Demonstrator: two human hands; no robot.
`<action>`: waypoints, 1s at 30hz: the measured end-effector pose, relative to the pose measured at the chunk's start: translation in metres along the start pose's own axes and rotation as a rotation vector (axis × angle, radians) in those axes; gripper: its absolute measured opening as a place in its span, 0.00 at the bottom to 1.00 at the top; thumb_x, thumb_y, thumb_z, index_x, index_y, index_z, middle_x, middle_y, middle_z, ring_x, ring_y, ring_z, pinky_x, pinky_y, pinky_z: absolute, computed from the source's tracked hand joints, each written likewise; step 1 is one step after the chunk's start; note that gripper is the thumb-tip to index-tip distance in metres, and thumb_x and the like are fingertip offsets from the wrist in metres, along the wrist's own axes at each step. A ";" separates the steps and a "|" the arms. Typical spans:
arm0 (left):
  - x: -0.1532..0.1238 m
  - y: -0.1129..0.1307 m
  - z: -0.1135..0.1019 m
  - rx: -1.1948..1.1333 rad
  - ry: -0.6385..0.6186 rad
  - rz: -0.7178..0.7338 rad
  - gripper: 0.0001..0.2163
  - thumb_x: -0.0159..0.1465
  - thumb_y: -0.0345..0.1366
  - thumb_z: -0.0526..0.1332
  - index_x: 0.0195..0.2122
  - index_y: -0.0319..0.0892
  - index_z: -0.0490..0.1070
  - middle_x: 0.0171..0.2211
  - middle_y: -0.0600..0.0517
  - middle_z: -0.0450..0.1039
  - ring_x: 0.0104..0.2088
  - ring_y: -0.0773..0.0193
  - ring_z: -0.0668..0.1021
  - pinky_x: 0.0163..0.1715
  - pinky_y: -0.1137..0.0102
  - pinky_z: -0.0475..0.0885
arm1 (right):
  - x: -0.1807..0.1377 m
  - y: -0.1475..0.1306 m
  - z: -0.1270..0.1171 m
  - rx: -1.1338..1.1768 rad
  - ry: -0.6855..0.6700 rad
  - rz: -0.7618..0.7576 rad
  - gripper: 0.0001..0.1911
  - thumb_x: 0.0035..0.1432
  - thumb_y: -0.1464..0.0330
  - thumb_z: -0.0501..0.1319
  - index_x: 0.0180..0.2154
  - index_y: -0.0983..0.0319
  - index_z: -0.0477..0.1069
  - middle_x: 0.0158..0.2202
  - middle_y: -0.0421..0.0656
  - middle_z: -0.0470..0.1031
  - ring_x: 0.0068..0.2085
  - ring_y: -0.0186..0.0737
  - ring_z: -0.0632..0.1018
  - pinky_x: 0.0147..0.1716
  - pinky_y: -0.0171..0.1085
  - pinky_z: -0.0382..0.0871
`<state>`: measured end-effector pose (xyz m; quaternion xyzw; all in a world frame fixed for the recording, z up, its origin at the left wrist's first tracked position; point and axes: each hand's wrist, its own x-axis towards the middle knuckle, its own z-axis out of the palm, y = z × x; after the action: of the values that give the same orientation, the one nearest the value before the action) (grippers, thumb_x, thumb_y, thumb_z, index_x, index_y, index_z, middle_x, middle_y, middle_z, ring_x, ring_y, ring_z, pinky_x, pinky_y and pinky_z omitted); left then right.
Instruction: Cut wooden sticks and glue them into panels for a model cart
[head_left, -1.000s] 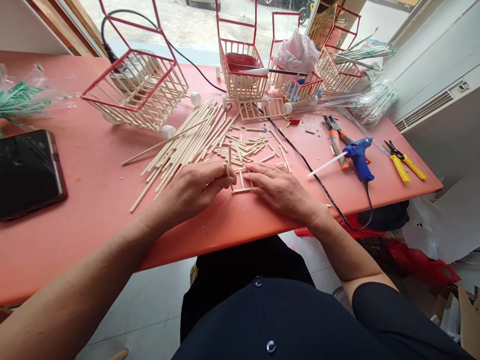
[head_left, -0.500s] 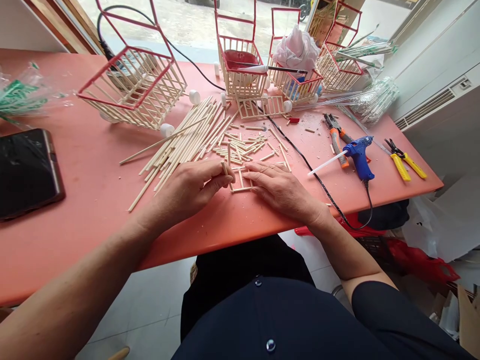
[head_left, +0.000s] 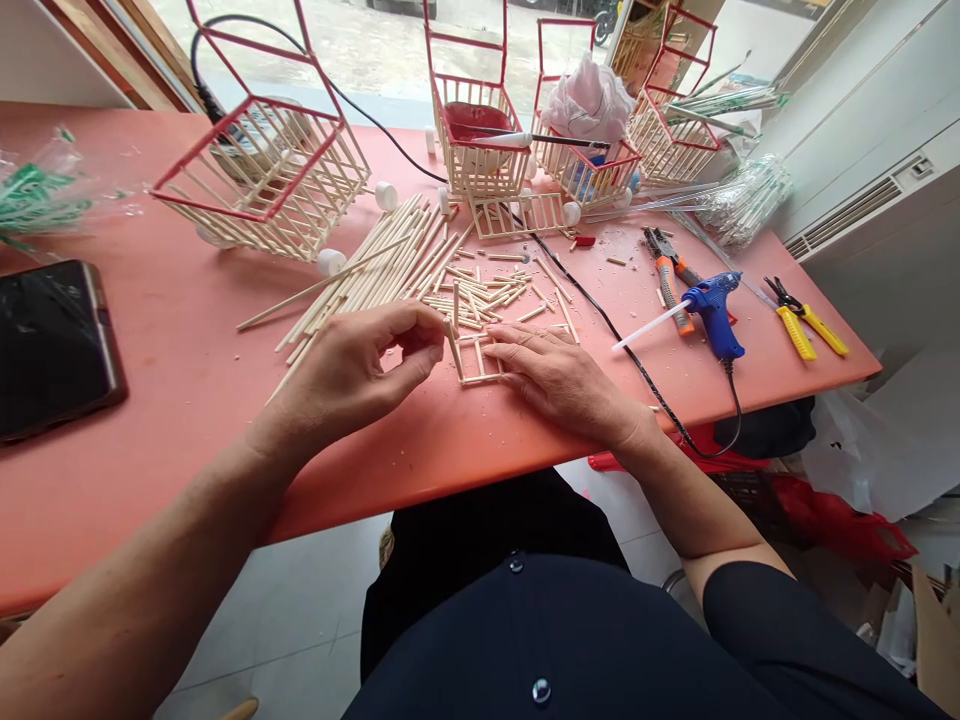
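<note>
My left hand [head_left: 352,370] is curled, thumb and forefinger pinching the upper end of a short wooden stick [head_left: 454,352]. That stick lies along the left side of a small flat stick frame [head_left: 480,378] on the pink table [head_left: 187,400]. On the frame's right part my right hand [head_left: 559,375] rests flat with its fingers stretched out, pressing it down. Just beyond both hands are a heap of short cut sticks [head_left: 480,290] and a fan of long sticks [head_left: 375,270].
Stick carts with red frames stand at the back: one large [head_left: 262,180], others [head_left: 480,150] [head_left: 592,160] [head_left: 667,130]. A blue glue gun [head_left: 712,310], orange pliers [head_left: 667,270] and yellow cutters [head_left: 806,330] lie right. A black cable [head_left: 600,310] crosses the table; a dark tablet [head_left: 52,340] lies left.
My left hand has drawn back to the left and opened up a little; the short stick it held upright now lies against the frame's left side. The right hand has stayed put.
</note>
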<state>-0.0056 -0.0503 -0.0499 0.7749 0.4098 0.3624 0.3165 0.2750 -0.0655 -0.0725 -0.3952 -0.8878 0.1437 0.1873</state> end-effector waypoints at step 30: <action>0.001 -0.012 0.006 -0.046 -0.109 -0.013 0.12 0.72 0.46 0.72 0.35 0.45 0.82 0.35 0.49 0.85 0.38 0.58 0.83 0.39 0.65 0.76 | -0.004 0.002 0.010 -0.104 0.034 -0.206 0.22 0.85 0.67 0.59 0.71 0.57 0.81 0.73 0.49 0.83 0.77 0.48 0.80 0.79 0.54 0.73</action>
<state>-0.0047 -0.0450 -0.0625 0.7834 0.3886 0.3270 0.3582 0.2742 -0.0681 -0.0827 -0.3134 -0.9267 0.0706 0.1951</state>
